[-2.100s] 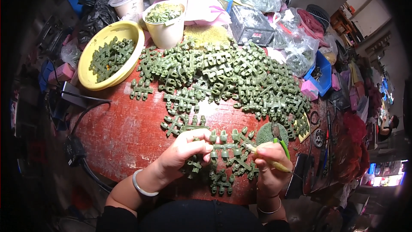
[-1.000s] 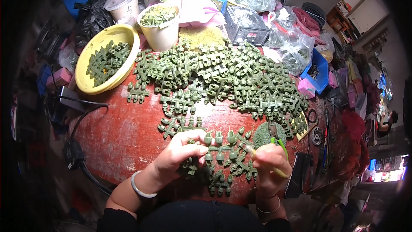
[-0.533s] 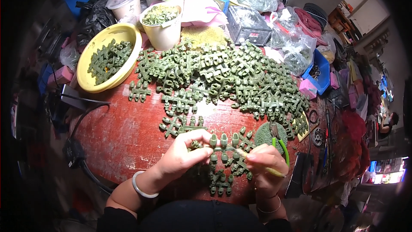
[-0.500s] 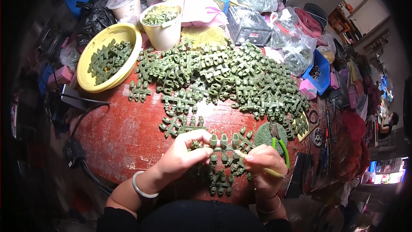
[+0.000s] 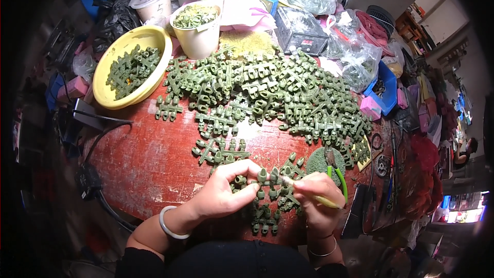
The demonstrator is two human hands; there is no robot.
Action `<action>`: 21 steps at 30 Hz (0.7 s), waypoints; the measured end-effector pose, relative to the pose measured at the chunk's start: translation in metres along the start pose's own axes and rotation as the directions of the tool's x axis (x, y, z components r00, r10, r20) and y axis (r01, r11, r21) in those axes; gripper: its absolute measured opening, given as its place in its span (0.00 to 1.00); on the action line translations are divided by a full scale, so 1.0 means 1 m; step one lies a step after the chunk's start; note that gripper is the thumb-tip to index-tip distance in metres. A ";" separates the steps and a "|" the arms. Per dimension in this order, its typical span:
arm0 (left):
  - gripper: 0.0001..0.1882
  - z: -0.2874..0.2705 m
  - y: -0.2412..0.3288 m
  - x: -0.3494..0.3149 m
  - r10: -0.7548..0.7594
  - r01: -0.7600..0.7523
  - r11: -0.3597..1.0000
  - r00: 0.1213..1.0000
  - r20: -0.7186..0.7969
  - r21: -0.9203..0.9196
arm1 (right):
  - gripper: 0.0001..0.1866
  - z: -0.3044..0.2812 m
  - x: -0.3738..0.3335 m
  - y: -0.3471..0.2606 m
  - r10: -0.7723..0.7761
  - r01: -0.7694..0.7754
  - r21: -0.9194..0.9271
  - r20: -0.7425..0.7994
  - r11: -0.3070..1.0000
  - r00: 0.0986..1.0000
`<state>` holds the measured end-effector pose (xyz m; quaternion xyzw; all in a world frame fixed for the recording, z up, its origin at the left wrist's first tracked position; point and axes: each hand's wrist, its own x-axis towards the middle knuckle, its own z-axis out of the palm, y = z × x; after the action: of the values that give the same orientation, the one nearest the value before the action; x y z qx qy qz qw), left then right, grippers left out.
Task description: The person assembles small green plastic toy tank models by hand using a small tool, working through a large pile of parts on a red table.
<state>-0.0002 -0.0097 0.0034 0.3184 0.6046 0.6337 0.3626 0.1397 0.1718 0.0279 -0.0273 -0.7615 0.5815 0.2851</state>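
Observation:
Between thumb and fingers, my left hand (image 5: pixel 222 191) pinches one end of a dark green branched cluster (image 5: pixel 268 183) of small ring-like pieces on a central bar. My right hand (image 5: pixel 320 198) is closed around a slim tool with a yellowish handle (image 5: pixel 327 202). Its thin tip meets or nearly meets the cluster's right side; my fingers partly cover it, and I cannot tell its exact kind. Similar green clusters (image 5: pixel 265 219) lie on the table just below and beside my hands.
A big heap of green clusters (image 5: pixel 267 85) covers the red table (image 5: pixel 154 159). Green-handled pliers (image 5: pixel 338 175) rest on a round green pad (image 5: pixel 317 160) at right. A yellow basin (image 5: pixel 167 56) and a white bucket (image 5: pixel 198 41) stand at back left; a black box (image 5: pixel 301 31) sits behind.
The held cluster has shifted or turned in my left fingers, so fewer of its upper pieces show. The tool tip has moved slightly up and left. The surrounding piles look unchanged.

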 end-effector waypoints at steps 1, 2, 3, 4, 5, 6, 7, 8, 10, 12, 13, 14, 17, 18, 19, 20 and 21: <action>0.08 0.000 0.000 -0.001 -0.013 0.013 1.000 1.000 -0.004 -0.010 | 0.12 0.003 0.001 -0.001 0.018 -0.023 -0.100 -0.051 0.995 0.999; 0.08 0.001 0.001 -0.001 -0.026 0.025 0.999 1.000 -0.007 -0.020 | 0.12 0.005 0.001 -0.003 0.030 -0.050 -0.199 -0.103 0.979 0.994; 0.08 0.001 0.001 -0.001 -0.025 0.025 0.999 1.000 -0.007 -0.020 | 0.11 0.004 -0.002 0.002 -0.005 -0.027 -0.245 -0.130 0.969 0.991; 0.08 0.001 0.001 0.000 0.024 -0.023 1.000 1.000 -0.014 0.015 | 0.11 0.004 -0.002 0.000 -0.005 -0.027 -0.246 -0.130 0.969 0.992; 0.08 0.001 0.001 0.000 0.072 -0.071 0.996 0.997 -0.019 0.051 | 0.12 0.004 -0.002 -0.002 -0.022 -0.006 -0.210 -0.134 0.978 0.991; 0.08 0.002 0.003 0.000 0.072 -0.071 0.996 0.997 -0.019 0.051 | 0.13 0.003 -0.003 -0.003 -0.039 0.014 -0.174 -0.138 0.985 0.990; 0.08 0.003 0.005 0.000 0.101 -0.097 0.990 0.994 -0.035 0.104 | 0.14 0.002 -0.004 -0.003 -0.030 0.017 -0.118 -0.112 0.993 0.993; 0.09 0.004 0.007 0.001 0.130 -0.121 0.980 0.990 -0.048 0.157 | 0.14 0.002 -0.006 -0.003 -0.029 0.016 -0.118 -0.112 0.993 0.993; 0.10 0.006 0.005 0.000 0.160 -0.145 0.969 0.985 -0.065 0.199 | 0.15 0.002 -0.008 -0.003 -0.040 0.028 -0.133 -0.093 0.991 0.995; 0.10 0.009 0.004 0.000 0.189 -0.165 0.956 0.978 -0.082 0.243 | 0.15 0.004 -0.007 -0.008 -0.025 0.008 -0.167 -0.097 0.986 0.995; 0.11 0.010 0.003 0.000 0.228 -0.193 0.937 0.970 -0.089 0.291 | 0.15 0.004 -0.005 -0.010 -0.032 0.020 -0.185 -0.065 0.983 0.997; 0.12 0.010 0.003 0.000 0.268 -0.223 0.914 0.959 -0.092 0.338 | 0.15 0.003 -0.005 -0.012 -0.040 0.032 -0.205 -0.035 0.978 0.999; 0.12 0.011 0.005 0.002 0.306 -0.248 0.879 0.948 -0.083 0.407 | 0.12 0.005 -0.006 -0.014 -0.045 0.041 -0.166 -0.017 0.985 0.999; 0.12 0.011 0.004 0.003 0.305 -0.248 0.879 0.949 -0.081 0.407 | 0.11 0.007 -0.006 -0.015 -0.047 0.048 -0.142 0.007 0.989 0.999; 0.12 0.012 0.002 0.003 0.329 -0.266 0.870 0.940 -0.087 0.416 | 0.10 0.009 -0.006 -0.014 -0.072 0.075 -0.086 0.044 0.993 0.996; 0.13 0.012 0.001 0.004 0.354 -0.284 0.860 0.931 -0.093 0.424 | 0.10 0.010 -0.009 -0.013 -0.107 0.119 -0.147 0.086 0.982 0.991; 0.13 0.012 0.000 0.004 0.352 -0.282 0.860 0.931 -0.093 0.425 | 0.11 0.012 -0.009 -0.013 -0.116 0.126 -0.149 0.073 0.981 0.991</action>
<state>0.0078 -0.0001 0.0045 0.4275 0.6898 0.5703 0.1271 0.1457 0.1541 0.0341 0.0158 -0.8128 0.5036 0.2925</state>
